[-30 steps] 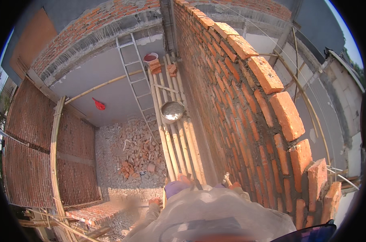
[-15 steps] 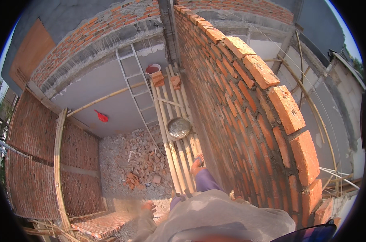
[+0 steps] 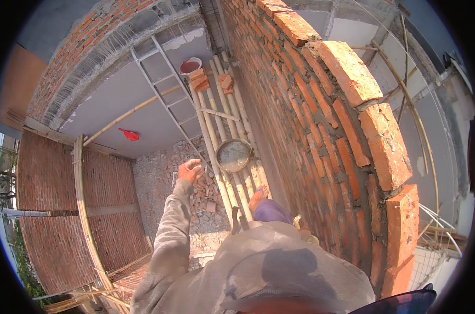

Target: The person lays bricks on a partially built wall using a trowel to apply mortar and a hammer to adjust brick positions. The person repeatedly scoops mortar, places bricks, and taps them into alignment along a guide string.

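My left hand [image 3: 190, 171] is held out over the rubble, left of the bamboo platform. Its fingers are loosely bent and apart, with nothing seen in them. The nearest object is a round dark basin [image 3: 234, 155] of wet grey mortar on the bamboo poles [image 3: 211, 123]. My right hand [image 3: 303, 228] barely shows past my shirt, close to the brick wall [image 3: 321, 162]; its fingers and anything in them are hidden. Along the wall's top runs a course of orange bricks [image 3: 386, 146], with grey mortar in the joints.
My sandalled foot [image 3: 258, 198] stands on the poles. Farther along are two small brick stacks [image 3: 199, 80] and a red-and-white bucket [image 3: 190, 66]. A metal ladder [image 3: 164, 81] leans left of the platform. Broken bricks [image 3: 208, 206] cover the ground below. A bamboo post [image 3: 80, 193] stands left.
My left hand has risen from low beside my body and reached forward. The view has shifted, bringing the wall top closer. My right hand stays mostly hidden.
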{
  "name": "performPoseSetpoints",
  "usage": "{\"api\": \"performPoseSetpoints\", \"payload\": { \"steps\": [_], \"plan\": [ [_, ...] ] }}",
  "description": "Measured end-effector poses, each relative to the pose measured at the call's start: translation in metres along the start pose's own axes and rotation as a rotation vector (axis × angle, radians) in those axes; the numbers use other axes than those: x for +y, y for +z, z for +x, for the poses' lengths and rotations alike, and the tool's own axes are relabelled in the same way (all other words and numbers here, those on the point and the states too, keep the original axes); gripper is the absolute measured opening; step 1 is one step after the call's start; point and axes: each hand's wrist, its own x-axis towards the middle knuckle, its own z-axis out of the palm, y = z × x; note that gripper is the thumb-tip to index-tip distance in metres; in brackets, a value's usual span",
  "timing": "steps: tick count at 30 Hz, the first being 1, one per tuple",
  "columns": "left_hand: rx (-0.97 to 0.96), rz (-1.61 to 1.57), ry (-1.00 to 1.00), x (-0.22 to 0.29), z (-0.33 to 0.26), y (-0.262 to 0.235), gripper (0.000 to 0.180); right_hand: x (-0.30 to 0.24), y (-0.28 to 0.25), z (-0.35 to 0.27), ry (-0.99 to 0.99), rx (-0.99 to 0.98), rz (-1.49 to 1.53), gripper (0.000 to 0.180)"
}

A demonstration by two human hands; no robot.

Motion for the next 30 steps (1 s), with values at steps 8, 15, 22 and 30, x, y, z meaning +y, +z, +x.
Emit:
{"api": "performPoseSetpoints", "payload": {
  "steps": [8, 15, 22, 30],
  "plan": [
    [0.131, 0.34, -0.115, -0.052, 0.016, -0.009, 0.029, -0.039, -0.053, 0.016, -0.018, -0.039, -0.011, 0.042],
    [0.246, 0.736, -0.666, -0.188, -0.094, -0.015, 0.013, -0.05, -0.058, 0.026, 0.016, -0.048, 0.02, 0.041],
    [0.256, 0.197, -0.545, -0.182, -0.033, -0.027, 0.014, -0.056, -0.05, 0.033, 0.044, -0.026, 0.061, 0.04],
    [0.281, 0.027, -0.252, -0.054, 0.132, -0.027, 0.021, -0.097, -0.032, 0.05, 0.09, 0.006, 0.13, 0.038]
  ]
}}
